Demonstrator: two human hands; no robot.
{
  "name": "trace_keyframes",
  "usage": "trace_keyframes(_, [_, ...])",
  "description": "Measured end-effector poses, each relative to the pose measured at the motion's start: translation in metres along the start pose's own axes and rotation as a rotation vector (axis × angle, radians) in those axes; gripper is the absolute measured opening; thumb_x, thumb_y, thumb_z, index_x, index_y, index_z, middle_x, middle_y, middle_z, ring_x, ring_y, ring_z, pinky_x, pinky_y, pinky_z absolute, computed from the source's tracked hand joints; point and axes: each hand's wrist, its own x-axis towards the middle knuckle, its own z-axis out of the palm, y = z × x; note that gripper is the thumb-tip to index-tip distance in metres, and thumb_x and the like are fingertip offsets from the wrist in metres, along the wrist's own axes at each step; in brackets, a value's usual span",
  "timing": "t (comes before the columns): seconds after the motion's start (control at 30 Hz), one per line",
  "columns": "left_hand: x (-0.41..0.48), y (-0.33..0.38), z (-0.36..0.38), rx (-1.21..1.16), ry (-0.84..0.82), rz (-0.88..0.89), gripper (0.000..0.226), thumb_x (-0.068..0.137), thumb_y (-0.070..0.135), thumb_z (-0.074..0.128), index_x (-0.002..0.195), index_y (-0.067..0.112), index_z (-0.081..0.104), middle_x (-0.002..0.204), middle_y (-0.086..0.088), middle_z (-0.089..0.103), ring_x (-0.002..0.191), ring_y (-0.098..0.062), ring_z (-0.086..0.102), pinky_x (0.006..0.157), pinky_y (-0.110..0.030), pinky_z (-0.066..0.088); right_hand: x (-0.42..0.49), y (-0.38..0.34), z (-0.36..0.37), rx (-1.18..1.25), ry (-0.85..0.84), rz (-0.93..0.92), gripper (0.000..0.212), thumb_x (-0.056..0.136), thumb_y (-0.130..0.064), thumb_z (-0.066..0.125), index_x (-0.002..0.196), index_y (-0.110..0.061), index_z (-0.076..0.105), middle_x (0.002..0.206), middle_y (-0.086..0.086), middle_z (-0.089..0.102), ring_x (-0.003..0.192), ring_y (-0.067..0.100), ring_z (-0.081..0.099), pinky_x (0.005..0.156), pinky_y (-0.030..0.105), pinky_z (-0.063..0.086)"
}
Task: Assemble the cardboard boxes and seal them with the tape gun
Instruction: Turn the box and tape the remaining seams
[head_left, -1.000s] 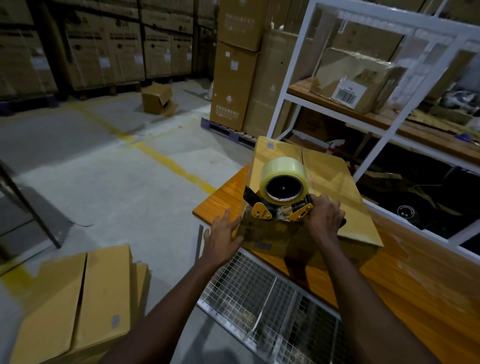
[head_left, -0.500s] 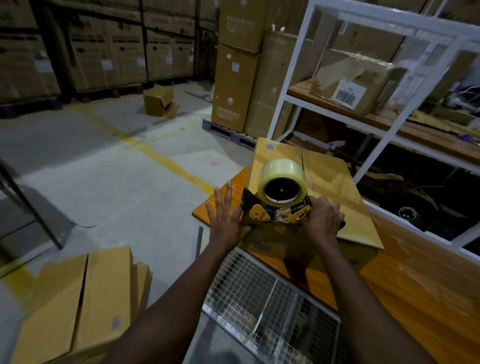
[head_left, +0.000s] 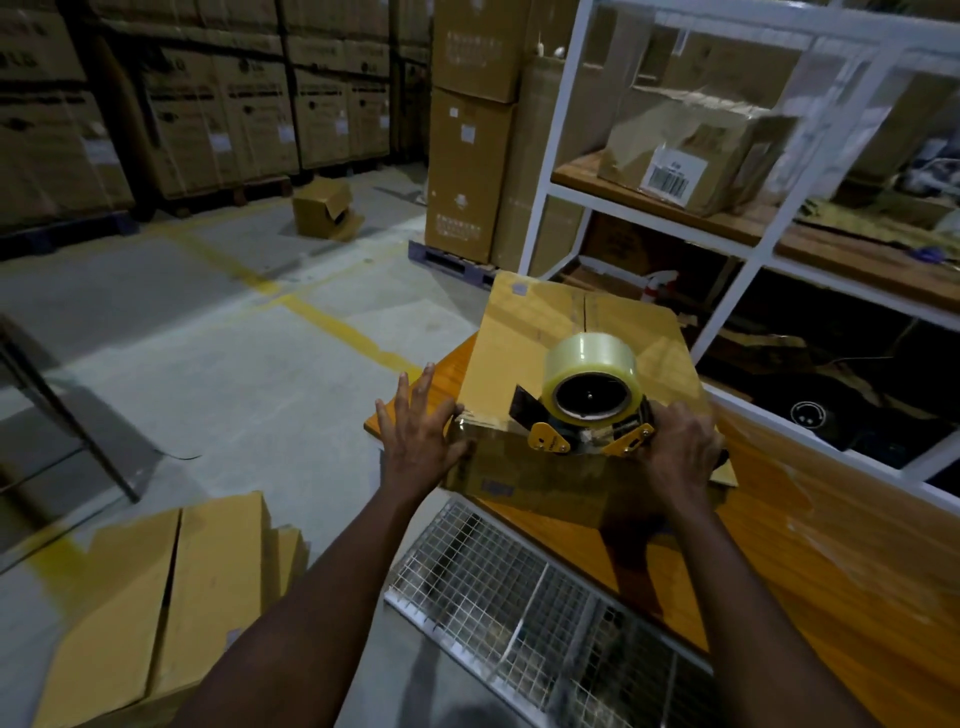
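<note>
Cardboard box (head_left: 524, 353) sits on the orange worktop (head_left: 831, 545), with the tape gun (head_left: 589, 395) at its top's near edge. Right hand (head_left: 675, 447), arm outstretched, has its grip curled round the gun's handle. Left hand (head_left: 415, 441) presses flat, grip wide, fingers spread, against the box's left side.

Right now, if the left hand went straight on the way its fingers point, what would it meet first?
Probably nothing close: the left hand lies flat beside the cardboard box, fingers pointing past the table edge over open floor. The palleted cartons stand far beyond; depth is unclear.
</note>
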Motion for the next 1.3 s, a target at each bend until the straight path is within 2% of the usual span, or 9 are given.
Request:
trace_keyframes(0.13, [-0.001, 0.014, -0.011, 0.074, 0.014, 0.004, 0.05, 0.066, 0.052, 0.075, 0.108, 0.027, 0.062, 0.151, -0.006, 0.04, 0.143, -0.037, 0.03, 0.102, -0.067, 0.029, 0.0, 0.011, -0.003, -0.002, -0.023, 0.005, 0.019, 0.089, -0.034, 0.064, 0.1, -0.019, 0.066, 0.093, 0.01, 0.054, 0.097, 0.037, 0.048, 0.082, 0.046, 0.039])
trace_keyframes(0.27, [-0.005, 0.038, -0.027, 0.094, -0.011, 0.193, 0.071, 0.074, 0.06, 0.041, 0.128, 0.018, 0.057, 0.142, -0.006, 0.054, 0.134, -0.029, 0.047, 0.106, -0.056, 0.024, 0.001, 0.007, -0.006, -0.013, -0.058, 0.024, 0.019, 0.091, -0.036, 0.061, 0.102, -0.021, 0.065, 0.1, 0.009, 0.055, 0.102, 0.036, 0.046, 0.087, 0.045, 0.037])
trace_keyframes(0.33, [-0.009, 0.054, -0.032, 0.166, -0.168, 0.228, 0.088, 0.078, 0.064, 0.023, 0.149, 0.015, 0.037, 0.154, -0.006, 0.041, 0.142, -0.026, 0.037, 0.112, -0.053, 0.016, 0.0, 0.008, -0.006, -0.005, -0.065, 0.022, 0.02, 0.092, -0.038, 0.06, 0.102, -0.022, 0.064, 0.101, 0.008, 0.055, 0.101, 0.035, 0.045, 0.086, 0.044, 0.036])
trace_keyframes(0.43, [-0.011, 0.063, -0.031, 0.263, -0.315, 0.167, 0.097, 0.075, 0.067, 0.005, 0.158, 0.019, 0.017, 0.164, 0.0, 0.018, 0.15, -0.02, 0.018, 0.117, -0.053, 0.008, 0.001, 0.011, -0.006, -0.006, -0.067, -0.012, 0.018, 0.091, -0.038, 0.06, 0.101, -0.023, 0.064, 0.098, 0.007, 0.055, 0.097, 0.033, 0.046, 0.081, 0.041, 0.035])
trace_keyframes(0.7, [-0.017, 0.067, -0.032, 0.304, -0.306, 0.142, 0.093, 0.079, 0.068, 0.008, 0.157, 0.02, 0.021, 0.164, 0.003, 0.019, 0.151, -0.019, 0.018, 0.118, -0.056, 0.01, 0.006, 0.057, -0.012, 0.008, -0.072, -0.03, 0.014, 0.086, -0.024, 0.069, 0.099, -0.021, 0.065, 0.094, 0.007, 0.053, 0.093, 0.033, 0.047, 0.078, 0.04, 0.034])
trace_keyframes(0.87, [-0.018, 0.071, -0.026, 0.334, -0.296, 0.084, 0.089, 0.082, 0.067, 0.012, 0.156, 0.019, 0.025, 0.162, 0.002, 0.024, 0.15, -0.021, 0.022, 0.116, -0.059, 0.012, 0.009, 0.11, -0.01, 0.032, -0.053, 0.021, 0.011, 0.084, -0.03, 0.071, 0.091, -0.023, 0.064, 0.086, 0.002, 0.044, 0.09, 0.032, 0.044, 0.077, 0.039, 0.031])
trace_keyframes(1.0, [-0.018, 0.094, -0.026, 0.361, -0.284, -0.028, 0.092, 0.08, 0.066, 0.008, 0.155, 0.015, 0.028, 0.162, -0.003, 0.027, 0.15, -0.03, 0.017, 0.113, -0.063, 0.009, 0.009, 0.118, -0.01, 0.068, -0.057, 0.014, 0.01, 0.088, -0.033, 0.065, 0.092, -0.024, 0.065, 0.092, 0.005, 0.051, 0.093, 0.034, 0.046, 0.08, 0.044, 0.036])
trace_keyframes(1.13, [-0.013, 0.146, -0.02, 0.373, -0.377, -0.008, 0.103, 0.072, 0.069, -0.011, 0.158, 0.017, 0.012, 0.165, -0.004, 0.011, 0.152, -0.031, 0.005, 0.117, -0.06, 0.001, 0.012, 0.115, -0.016, 0.02, -0.043, -0.02, 0.008, 0.09, -0.031, 0.063, 0.093, -0.023, 0.065, 0.095, 0.007, 0.054, 0.094, 0.034, 0.045, 0.077, 0.04, 0.032])
trace_keyframes(1.3, [-0.021, 0.176, -0.007, 0.397, -0.436, 0.054, 0.103, 0.07, 0.07, -0.011, 0.158, 0.019, 0.002, 0.166, -0.002, 0.003, 0.152, -0.027, 0.008, 0.119, -0.057, 0.004, 0.01, 0.12, -0.017, 0.043, -0.055, -0.04, 0.011, 0.092, -0.034, 0.06, 0.094, -0.024, 0.062, 0.094, 0.007, 0.052, 0.092, 0.032, 0.044, 0.077, 0.039, 0.03])
